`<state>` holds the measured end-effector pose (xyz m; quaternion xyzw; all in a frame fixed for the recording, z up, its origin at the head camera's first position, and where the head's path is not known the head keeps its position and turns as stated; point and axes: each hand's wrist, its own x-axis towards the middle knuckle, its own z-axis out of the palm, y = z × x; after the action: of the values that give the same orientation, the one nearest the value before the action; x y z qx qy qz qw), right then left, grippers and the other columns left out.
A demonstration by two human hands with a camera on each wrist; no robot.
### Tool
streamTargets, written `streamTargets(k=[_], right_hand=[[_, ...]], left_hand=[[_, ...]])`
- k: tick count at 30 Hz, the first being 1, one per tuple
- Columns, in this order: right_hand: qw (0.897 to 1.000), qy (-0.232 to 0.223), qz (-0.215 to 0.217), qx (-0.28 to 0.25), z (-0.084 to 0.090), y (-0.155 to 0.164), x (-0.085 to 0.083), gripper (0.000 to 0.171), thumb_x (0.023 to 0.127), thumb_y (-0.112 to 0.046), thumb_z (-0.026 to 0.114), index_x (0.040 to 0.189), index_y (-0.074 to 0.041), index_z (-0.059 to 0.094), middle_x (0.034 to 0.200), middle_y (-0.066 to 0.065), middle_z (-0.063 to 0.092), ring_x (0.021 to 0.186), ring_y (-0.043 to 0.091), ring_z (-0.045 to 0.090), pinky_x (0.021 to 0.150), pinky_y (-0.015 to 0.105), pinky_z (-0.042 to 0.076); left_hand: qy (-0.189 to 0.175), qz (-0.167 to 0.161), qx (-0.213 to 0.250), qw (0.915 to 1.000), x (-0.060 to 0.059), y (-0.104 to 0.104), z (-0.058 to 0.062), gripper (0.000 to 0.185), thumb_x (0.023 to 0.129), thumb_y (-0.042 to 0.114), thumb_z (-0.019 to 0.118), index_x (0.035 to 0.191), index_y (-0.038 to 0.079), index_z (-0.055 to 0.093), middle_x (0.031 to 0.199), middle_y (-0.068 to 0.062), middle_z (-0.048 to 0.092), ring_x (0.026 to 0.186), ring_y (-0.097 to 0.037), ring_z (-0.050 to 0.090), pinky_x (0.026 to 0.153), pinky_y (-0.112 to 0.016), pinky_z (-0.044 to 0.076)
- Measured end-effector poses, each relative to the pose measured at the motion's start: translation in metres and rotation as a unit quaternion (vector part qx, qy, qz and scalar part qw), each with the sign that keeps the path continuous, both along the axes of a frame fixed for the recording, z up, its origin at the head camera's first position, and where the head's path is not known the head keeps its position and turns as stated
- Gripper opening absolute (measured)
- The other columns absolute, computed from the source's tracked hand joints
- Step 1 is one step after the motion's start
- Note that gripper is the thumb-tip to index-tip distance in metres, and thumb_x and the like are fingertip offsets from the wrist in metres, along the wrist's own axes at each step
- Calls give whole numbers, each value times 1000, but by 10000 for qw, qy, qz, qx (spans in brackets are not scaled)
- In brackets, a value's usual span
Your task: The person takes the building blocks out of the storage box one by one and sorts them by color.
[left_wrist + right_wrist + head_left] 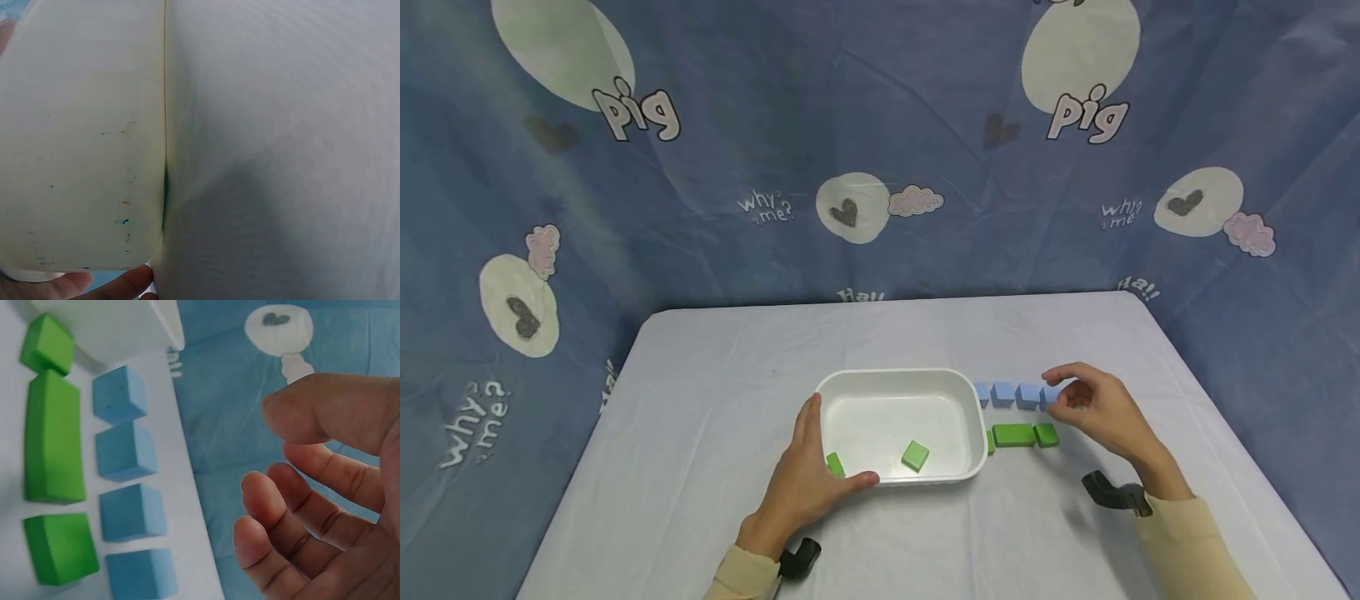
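Note:
My left hand (805, 475) grips the near left corner of a white plastic tray (895, 379), its thumb along the front wall and its fingers at the left side. Two green blocks lie inside, one near the middle (914, 455) and one partly hidden by the hand (835, 464). Just above the right end of a row of blue cubes (125, 455) is my right hand (1097, 412), fingers loosely bent and holding nothing. Nearer to me runs a row of green blocks: a long block (1013, 435) between two shorter ones, the right one (1046, 434) fully visible.
A white cloth (715, 400) covers the table. Behind it hangs a blue printed curtain (737, 250), which also rises along both sides. The tray's right wall stands close against the left ends of both block rows and partly hides them.

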<state>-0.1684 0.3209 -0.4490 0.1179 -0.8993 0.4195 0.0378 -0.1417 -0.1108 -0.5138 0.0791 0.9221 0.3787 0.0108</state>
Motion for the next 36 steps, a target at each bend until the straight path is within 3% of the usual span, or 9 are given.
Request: streamTargets(k=[4,9,18,28,36], right_hand=[[9997,57,100,-193,3,-5,-4,34,86,5,74,117,-5,68,101,14,68,76,18,65,69,25,52],[9989,-8,214,-421,6,-11,-8,33,88,3,74,120,-4,67,114,11,67,87,20,67,76,26,55],[9942,-256,556,-889,12,-25,-17,37,88,1,77,123,-2,65,118,14,66,97,30,69,76,32,58],[9880,-278,969,-1173,16,-46,-33,39,88,1,77,125,-4,65,120,11,65,104,45,65,86,34,56],[9875,-265,1104,-1090,18,-67,-43,38,87,2,78,123,-2,67,118,9,67,102,38,67,88,37,55]], left_hand=[[31,2,-19,10000,-1,0,0,143,63,69,87,164,10,5,168,-9,13,126,-40,53,96,-55,49],[4,14,-50,10000,-1,0,0,143,63,69,87,164,10,5,168,-9,13,125,-40,54,95,-55,49],[-1,52,-61,10000,-1,0,-1,143,62,69,88,164,11,5,168,-8,14,124,-41,55,95,-55,49],[-16,45,-66,10000,0,0,-2,144,63,70,87,164,10,4,169,-7,12,127,-39,53,96,-55,49],[130,36,-69,9999,0,0,-4,144,62,71,87,164,10,5,168,-9,14,125,-41,55,95,-55,50]])
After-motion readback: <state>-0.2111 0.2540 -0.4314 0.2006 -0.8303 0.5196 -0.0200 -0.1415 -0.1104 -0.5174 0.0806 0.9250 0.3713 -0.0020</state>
